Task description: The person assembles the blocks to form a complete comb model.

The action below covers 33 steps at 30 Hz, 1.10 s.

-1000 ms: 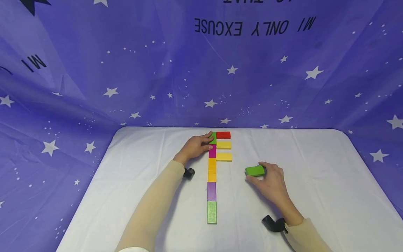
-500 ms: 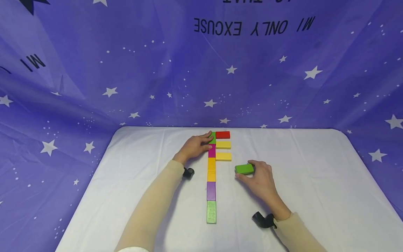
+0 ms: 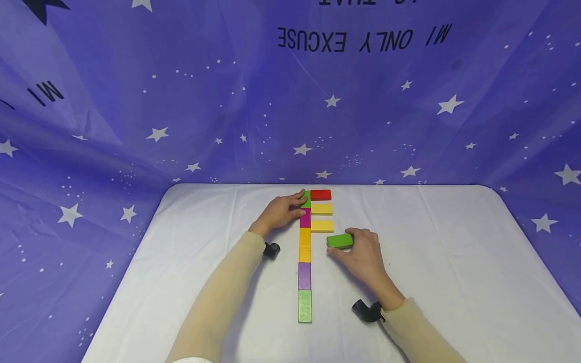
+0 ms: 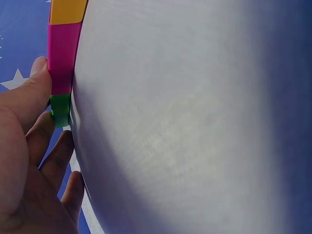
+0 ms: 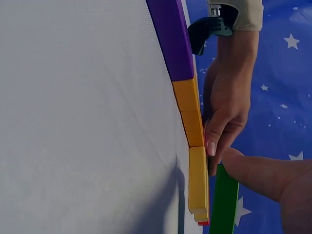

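In the head view my left hand (image 3: 282, 210) rests its fingers on the green block (image 3: 307, 198) and its thumb on the magenta block (image 3: 305, 218), at the far end of a column. Two orange blocks (image 3: 304, 244), a purple block (image 3: 304, 276) and a light green block (image 3: 305, 306) continue it toward me. A red block (image 3: 321, 195) and two yellow blocks (image 3: 322, 226) jut out rightward from the upper part. My right hand (image 3: 363, 252) pinches a loose green block (image 3: 339, 241) between thumb and fingers, right of the column, just nearer than the closest yellow block.
A white cloth (image 3: 454, 282) covers the table. Behind and beside it hangs a purple curtain (image 3: 254, 101) with stars and lettering. Each wrist carries a black camera mount, the right one (image 3: 366, 311) just above the cloth.
The right hand has moved leftward and slightly away from me with its green block, closer to the column. The left hand and the column have kept their places.
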{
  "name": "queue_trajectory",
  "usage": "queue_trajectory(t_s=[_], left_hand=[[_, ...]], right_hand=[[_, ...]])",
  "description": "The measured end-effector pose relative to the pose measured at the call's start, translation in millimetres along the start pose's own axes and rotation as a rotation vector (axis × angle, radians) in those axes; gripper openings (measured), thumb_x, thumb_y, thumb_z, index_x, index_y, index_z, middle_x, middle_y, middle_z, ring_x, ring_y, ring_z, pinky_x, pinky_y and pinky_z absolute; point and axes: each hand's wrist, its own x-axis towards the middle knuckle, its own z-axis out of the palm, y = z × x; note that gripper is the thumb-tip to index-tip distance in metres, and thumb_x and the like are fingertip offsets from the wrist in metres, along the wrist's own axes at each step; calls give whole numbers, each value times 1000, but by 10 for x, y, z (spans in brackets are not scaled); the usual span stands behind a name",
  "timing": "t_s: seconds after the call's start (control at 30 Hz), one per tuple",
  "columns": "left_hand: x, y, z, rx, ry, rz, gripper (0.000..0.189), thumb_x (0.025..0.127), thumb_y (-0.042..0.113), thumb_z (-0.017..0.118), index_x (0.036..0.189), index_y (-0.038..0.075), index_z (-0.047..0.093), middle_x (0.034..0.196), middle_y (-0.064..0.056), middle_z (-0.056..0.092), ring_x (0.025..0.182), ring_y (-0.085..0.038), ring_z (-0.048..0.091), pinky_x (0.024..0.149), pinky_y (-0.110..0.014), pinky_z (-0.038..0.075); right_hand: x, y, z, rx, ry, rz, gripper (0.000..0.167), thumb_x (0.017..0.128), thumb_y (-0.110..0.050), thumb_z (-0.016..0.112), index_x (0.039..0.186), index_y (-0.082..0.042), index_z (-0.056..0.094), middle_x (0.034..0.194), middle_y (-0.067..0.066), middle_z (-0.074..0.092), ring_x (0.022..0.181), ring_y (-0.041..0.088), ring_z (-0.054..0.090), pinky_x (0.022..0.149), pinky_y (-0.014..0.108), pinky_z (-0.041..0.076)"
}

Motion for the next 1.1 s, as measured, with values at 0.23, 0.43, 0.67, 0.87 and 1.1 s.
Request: queue_trajectory(t_s=[0.23, 0.43, 0.67, 0.87, 1.1], left_hand=[[2, -1, 1, 2, 6, -1, 53, 96, 36, 68, 145, 21, 54, 158, 10, 38, 144, -23, 39, 120, -39, 29], [-9, 12, -9, -5, 8, 11, 53, 96, 35, 68, 145, 19, 54, 158, 8, 39, 144, -24, 39, 120, -41, 30], [-5, 14, -3, -10, 6, -2, 52, 96, 35, 68, 145, 21, 54, 157, 10, 39, 145, -22, 38, 120, -40, 29], [-5, 12, -2, -15, 8, -4, 53, 96, 35, 68, 145, 21, 54, 157, 9, 39, 145, -22, 38, 120, -40, 28], [-4, 7, -3, -18, 4, -1, 53, 96, 35, 68, 145, 20, 54, 157, 9, 39, 145, -22, 38, 120, -40, 28]], right_hand=[[38, -61, 60, -28, 3, -38, 74, 72, -42, 89, 122, 6, 64, 111, 22, 63, 103, 37, 50, 84, 46, 43], [49, -124, 128, -59, -25, -23, 73, 73, -42, 88, 123, 6, 64, 111, 20, 62, 104, 35, 50, 83, 45, 45], [68, -148, 181, -126, -40, -7, 71, 71, -43, 89, 117, 6, 65, 102, 18, 61, 98, 33, 50, 77, 42, 45], [75, -106, 180, -169, -59, -29, 74, 72, -48, 87, 119, 4, 63, 100, 16, 59, 96, 32, 50, 76, 41, 45], [87, 32, 59, -88, -72, -96, 62, 80, -44, 83, 121, 0, 68, 104, 14, 65, 100, 33, 53, 85, 44, 46]])
